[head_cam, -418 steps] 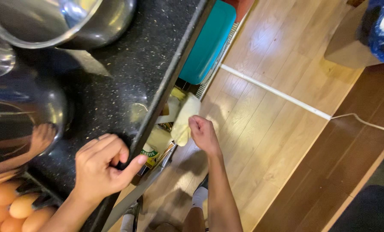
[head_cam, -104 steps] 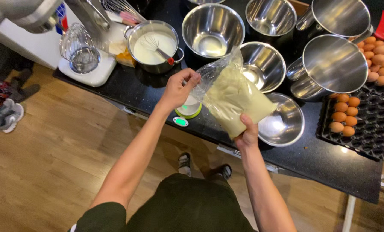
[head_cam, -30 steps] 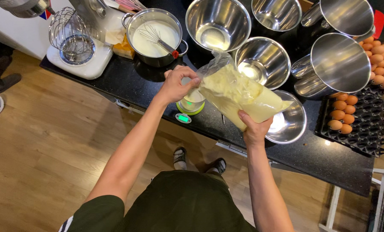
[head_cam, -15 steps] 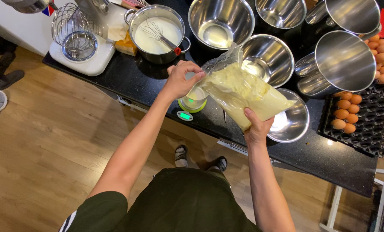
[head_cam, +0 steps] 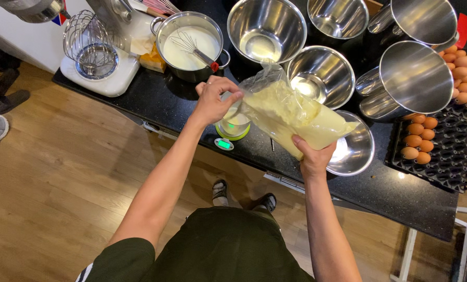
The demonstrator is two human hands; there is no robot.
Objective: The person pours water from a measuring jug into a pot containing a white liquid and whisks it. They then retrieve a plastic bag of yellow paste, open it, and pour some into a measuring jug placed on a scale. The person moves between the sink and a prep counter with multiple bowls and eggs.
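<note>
Tilted lower than half a second back, the clear plastic bag of pale yellow powder [head_cam: 291, 112] now leans its mouth over the small bowl [head_cam: 234, 121] on the green kitchen scale [head_cam: 227, 137]. Her right hand [head_cam: 311, 156] grips the bag's bottom; her left hand [head_cam: 215, 99] pinches its opening. Portioning looks underway, wanting a gentle tip. Beyond: three steel bowls, one pot with a whisk [head_cam: 190, 44], two tall steel canisters.

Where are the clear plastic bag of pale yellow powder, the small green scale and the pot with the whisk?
Clear plastic bag of pale yellow powder [head_cam: 291, 112], head view, its bulging middle.
Small green scale [head_cam: 224, 144], head view, its lit display.
Steel pot with whisk [head_cam: 184, 44], head view, white liquid inside.
</note>
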